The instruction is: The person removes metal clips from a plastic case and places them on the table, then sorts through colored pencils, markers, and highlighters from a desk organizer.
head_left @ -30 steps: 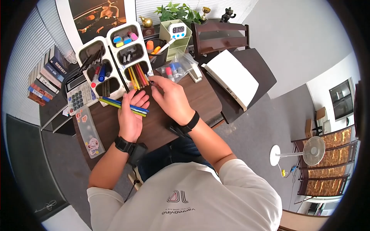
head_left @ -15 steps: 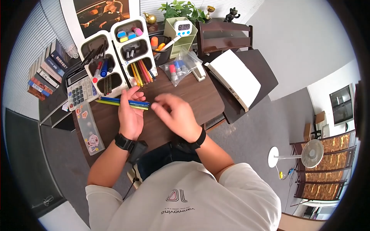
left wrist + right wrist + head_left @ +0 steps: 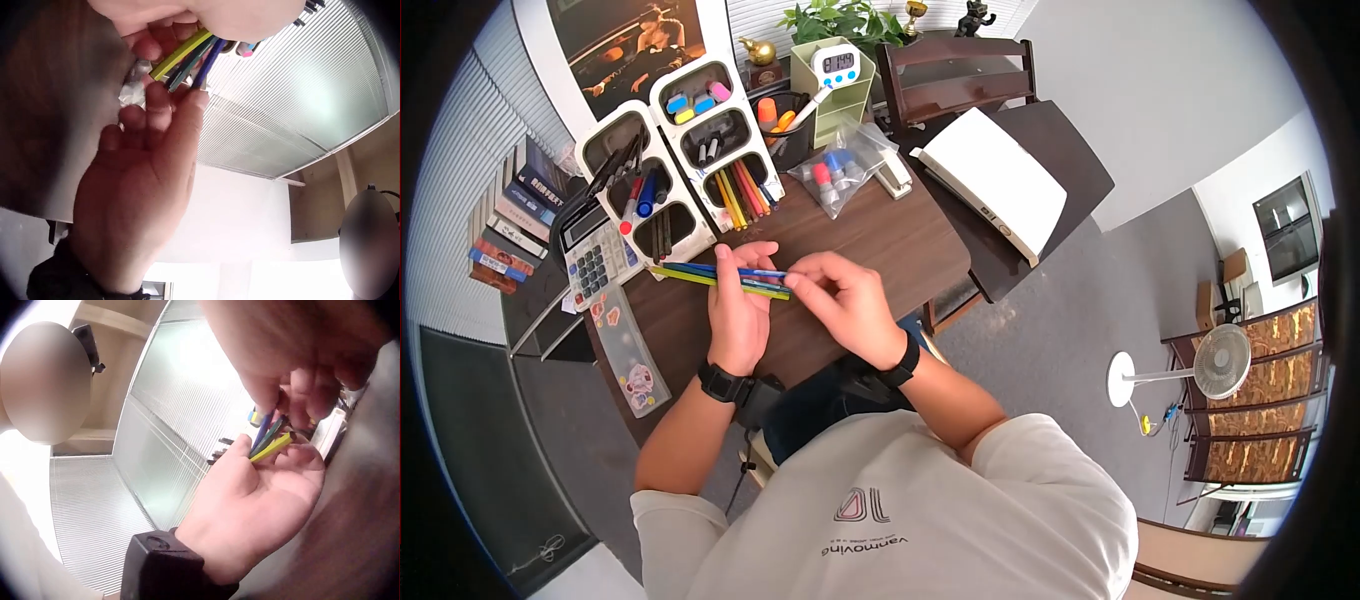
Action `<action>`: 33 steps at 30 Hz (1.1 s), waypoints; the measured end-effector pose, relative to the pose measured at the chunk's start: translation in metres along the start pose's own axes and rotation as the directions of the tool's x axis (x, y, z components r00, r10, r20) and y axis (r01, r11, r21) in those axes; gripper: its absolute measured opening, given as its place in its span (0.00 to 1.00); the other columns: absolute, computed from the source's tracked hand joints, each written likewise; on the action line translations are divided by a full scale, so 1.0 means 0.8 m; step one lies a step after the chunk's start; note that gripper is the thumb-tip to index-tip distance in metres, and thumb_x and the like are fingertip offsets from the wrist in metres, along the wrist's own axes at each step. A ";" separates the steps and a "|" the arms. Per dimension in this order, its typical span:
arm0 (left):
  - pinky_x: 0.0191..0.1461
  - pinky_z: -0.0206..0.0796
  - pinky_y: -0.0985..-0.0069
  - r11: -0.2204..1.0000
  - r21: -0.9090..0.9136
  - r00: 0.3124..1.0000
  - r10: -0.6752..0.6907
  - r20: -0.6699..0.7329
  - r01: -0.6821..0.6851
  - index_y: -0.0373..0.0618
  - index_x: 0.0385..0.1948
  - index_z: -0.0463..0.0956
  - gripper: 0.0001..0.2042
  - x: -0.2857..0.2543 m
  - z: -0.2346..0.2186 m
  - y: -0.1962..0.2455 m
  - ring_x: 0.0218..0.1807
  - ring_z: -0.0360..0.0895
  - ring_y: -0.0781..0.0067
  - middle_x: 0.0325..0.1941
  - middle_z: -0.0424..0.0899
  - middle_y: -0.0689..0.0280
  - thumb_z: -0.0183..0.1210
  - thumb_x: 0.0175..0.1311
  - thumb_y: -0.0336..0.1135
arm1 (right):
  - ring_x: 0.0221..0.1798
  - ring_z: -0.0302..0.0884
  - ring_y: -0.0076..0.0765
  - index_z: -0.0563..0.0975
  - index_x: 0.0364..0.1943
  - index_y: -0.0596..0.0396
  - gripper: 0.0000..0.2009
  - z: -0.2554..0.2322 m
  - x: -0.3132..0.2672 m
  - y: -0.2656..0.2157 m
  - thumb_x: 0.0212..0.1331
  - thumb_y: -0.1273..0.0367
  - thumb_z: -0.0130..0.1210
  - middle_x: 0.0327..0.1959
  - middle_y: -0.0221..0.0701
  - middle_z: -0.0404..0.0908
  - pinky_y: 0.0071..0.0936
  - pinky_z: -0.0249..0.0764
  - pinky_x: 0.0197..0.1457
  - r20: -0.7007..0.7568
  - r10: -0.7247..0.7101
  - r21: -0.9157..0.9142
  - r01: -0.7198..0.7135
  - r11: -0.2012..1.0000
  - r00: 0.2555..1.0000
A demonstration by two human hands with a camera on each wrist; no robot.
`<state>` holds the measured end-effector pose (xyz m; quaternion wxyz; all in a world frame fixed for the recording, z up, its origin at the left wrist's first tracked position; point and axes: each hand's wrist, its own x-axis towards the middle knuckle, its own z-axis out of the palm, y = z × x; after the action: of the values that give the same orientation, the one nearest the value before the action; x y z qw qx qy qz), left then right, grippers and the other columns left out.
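Several coloured pencils lie across my left hand [image 3: 738, 325], held under its thumb above the desk. A yellow-green pencil [image 3: 178, 56], a dark green pencil [image 3: 187, 67] and a blue pencil [image 3: 209, 65] stand out in the left wrist view. At their right ends is my right hand [image 3: 850, 305], its thumb and forefinger pinching the end of the blue pencil. Beyond both hands stands a white desk organizer [image 3: 697, 243]. One front compartment holds yellow and red pencils [image 3: 745, 195]; another holds dark pencils [image 3: 662, 235].
Left of the organizer are a calculator [image 3: 600, 262] and a sticker-covered clear strip [image 3: 628, 350]. To the right lie a plastic bag [image 3: 840, 170] of markers and a white stapler [image 3: 893, 175]. A mesh cup [image 3: 785, 140] and timer [image 3: 836, 65] stand behind. A thick book [image 3: 1000, 185] rests on the chair side.
My right hand has come back from beside the organizer's coloured pencils to the left hand, and now pinches a pencil end there. The left hand keeps its pencils.
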<state>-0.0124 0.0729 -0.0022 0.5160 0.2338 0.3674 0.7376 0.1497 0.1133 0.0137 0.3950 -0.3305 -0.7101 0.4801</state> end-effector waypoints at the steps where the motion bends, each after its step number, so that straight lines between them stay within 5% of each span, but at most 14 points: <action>1: 0.51 0.68 0.75 0.999 -0.025 0.999 -0.024 -0.023 0.024 0.37 0.47 0.81 0.27 -0.003 0.004 0.002 0.42 0.72 0.77 0.39 0.76 0.67 0.41 0.87 0.54 | 0.33 0.80 0.20 0.84 0.47 0.60 0.08 -0.003 -0.001 0.000 0.69 0.71 0.67 0.33 0.30 0.86 0.23 0.77 0.38 -0.086 -0.038 0.075 0.045 0.996 0.996; 4: 0.49 0.67 0.74 0.997 -0.062 0.999 0.034 -0.015 -0.035 0.38 0.52 0.80 0.28 -0.001 0.003 -0.001 0.39 0.71 0.78 0.38 0.76 0.68 0.40 0.87 0.56 | 0.37 0.78 0.14 0.84 0.48 0.59 0.08 -0.017 -0.003 -0.008 0.68 0.75 0.67 0.35 0.24 0.85 0.18 0.75 0.41 -0.245 -0.119 0.152 0.159 0.975 0.962; 6: 0.49 0.67 0.75 0.999 -0.047 1.000 0.023 0.001 -0.023 0.38 0.53 0.80 0.28 0.002 -0.008 -0.001 0.38 0.71 0.77 0.36 0.76 0.69 0.39 0.87 0.56 | 0.41 0.82 0.18 0.84 0.51 0.60 0.10 -0.026 -0.002 -0.027 0.68 0.79 0.66 0.41 0.27 0.87 0.19 0.77 0.46 -0.390 -0.192 0.326 0.330 0.886 0.901; 8: 0.48 0.67 0.75 1.000 -0.027 1.000 0.006 0.023 -0.006 0.38 0.55 0.80 0.29 0.004 -0.014 -0.004 0.38 0.71 0.77 0.35 0.75 0.69 0.39 0.87 0.57 | 0.42 0.85 0.23 0.84 0.49 0.59 0.10 -0.031 0.008 -0.042 0.66 0.80 0.66 0.41 0.30 0.88 0.22 0.78 0.46 -0.412 -0.256 0.260 0.382 0.887 0.874; 10: 0.47 0.68 0.74 0.999 -0.039 0.995 -0.018 -0.094 0.015 0.36 0.57 0.79 0.30 0.007 -0.018 -0.006 0.39 0.73 0.76 0.36 0.76 0.69 0.38 0.87 0.57 | 0.40 0.87 0.32 0.84 0.47 0.56 0.11 -0.033 0.024 -0.055 0.62 0.81 0.68 0.39 0.33 0.88 0.26 0.79 0.46 -0.262 -0.491 -0.172 0.460 0.871 0.831; 11: 0.47 0.68 0.74 0.999 -0.033 0.996 -0.017 -0.090 0.014 0.36 0.57 0.79 0.30 0.009 -0.021 -0.007 0.39 0.73 0.76 0.36 0.76 0.69 0.38 0.87 0.57 | 0.40 0.86 0.42 0.85 0.45 0.53 0.11 -0.026 0.036 -0.060 0.58 0.77 0.69 0.38 0.35 0.87 0.33 0.79 0.46 -0.209 -0.545 -0.282 0.484 0.829 0.812; 14: 0.50 0.68 0.73 0.998 -0.064 0.996 -0.024 -0.085 0.018 0.38 0.57 0.79 0.30 0.014 -0.025 -0.006 0.41 0.72 0.76 0.37 0.78 0.69 0.37 0.87 0.58 | 0.41 0.85 0.42 0.85 0.45 0.52 0.10 0.002 0.077 -0.042 0.59 0.73 0.70 0.38 0.32 0.87 0.38 0.79 0.49 -0.057 -0.659 -0.450 0.570 0.688 0.750; 20: 0.63 0.70 0.68 0.987 -0.136 0.991 -0.095 -0.096 0.081 0.46 0.48 0.78 0.26 0.011 -0.015 0.006 0.53 0.78 0.73 0.44 0.83 0.70 0.36 0.87 0.57 | 0.48 0.82 0.43 0.85 0.44 0.50 0.10 0.038 0.112 -0.027 0.58 0.68 0.70 0.40 0.31 0.85 0.40 0.75 0.58 0.079 -0.643 -0.562 0.567 0.603 0.762; 24: 0.54 0.70 0.69 0.982 -0.178 0.984 -0.084 -0.154 0.056 0.46 0.47 0.79 0.26 0.012 -0.013 0.003 0.47 0.77 0.76 0.41 0.81 0.70 0.38 0.86 0.58 | 0.50 0.81 0.44 0.86 0.45 0.51 0.11 0.026 0.090 -0.036 0.59 0.69 0.69 0.43 0.32 0.85 0.40 0.75 0.58 0.046 -0.672 -0.500 0.599 0.625 0.740; 28: 0.57 0.69 0.72 0.973 -0.228 0.989 -0.071 -0.128 0.040 0.48 0.41 0.76 0.23 0.011 -0.023 0.001 0.47 0.76 0.74 0.39 0.79 0.71 0.42 0.85 0.57 | 0.49 0.81 0.48 0.85 0.48 0.53 0.12 0.012 0.029 -0.024 0.62 0.68 0.69 0.44 0.35 0.86 0.40 0.77 0.55 -0.013 -0.524 -0.365 0.484 0.796 0.852; 31: 0.50 0.67 0.73 0.978 -0.204 0.994 -0.071 -0.084 0.053 0.49 0.36 0.73 0.22 0.008 -0.021 0.002 0.40 0.71 0.75 0.34 0.73 0.71 0.44 0.85 0.57 | 0.44 0.85 0.41 0.85 0.52 0.56 0.14 0.012 -0.004 -0.006 0.65 0.67 0.70 0.42 0.37 0.87 0.35 0.80 0.43 0.026 -0.198 -0.198 0.200 0.960 0.980; 33: 0.47 0.64 0.76 0.989 -0.138 0.997 -0.059 -0.051 0.052 0.49 0.34 0.71 0.23 0.006 -0.017 0.000 0.38 0.68 0.77 0.31 0.68 0.72 0.44 0.85 0.58 | 0.40 0.84 0.42 0.85 0.49 0.56 0.13 0.017 -0.008 0.009 0.65 0.67 0.70 0.40 0.37 0.86 0.36 0.81 0.42 -0.009 -0.224 -0.163 0.219 0.962 0.975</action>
<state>-0.0238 0.0736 -0.0110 0.5410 0.1671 0.3362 0.7525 0.1415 0.1047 0.0020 0.4278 -0.2863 -0.7737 0.3694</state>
